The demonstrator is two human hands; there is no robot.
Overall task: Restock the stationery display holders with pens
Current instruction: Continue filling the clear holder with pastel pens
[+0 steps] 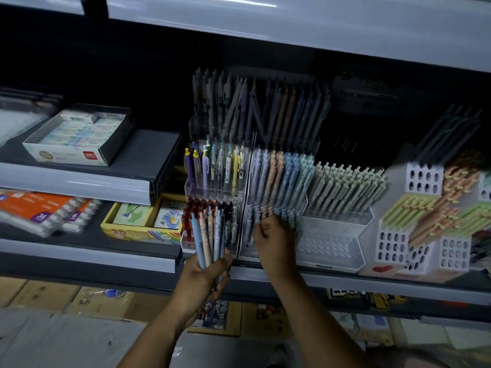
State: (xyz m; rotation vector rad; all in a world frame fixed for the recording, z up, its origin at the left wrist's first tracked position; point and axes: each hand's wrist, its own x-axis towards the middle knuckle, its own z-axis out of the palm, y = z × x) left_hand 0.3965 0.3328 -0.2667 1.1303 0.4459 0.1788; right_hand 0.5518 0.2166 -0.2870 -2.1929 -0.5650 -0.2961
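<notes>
Lower centre: left hand (204, 277) grips about five pastel pens (208, 235) upright. Just right of it, right hand (273, 243) curls its fingers round one peach pen (266, 211) in the front row of the clear tiered holder (243, 252).

Stationery shop, retail aisle. Grey tiered shelves (151, 152) with label rails (79, 181) along the front edges. Clear holders (212, 188) stepped in rows, packed with pens (279, 171) grouped by colour. White racks (332, 251) with peg holes to the right, more pens standing in them. Open box (66, 155) of erasers on the upper left shelf, red brand tag on its front. One shelf down, a yellow box (138, 231) marked 3D, and wrapped packs (39, 213) labelled 36 and 6. Cardboard cartons (45, 293) under the bottom shelf. Many of each item, all facing out: stock on display.
</notes>
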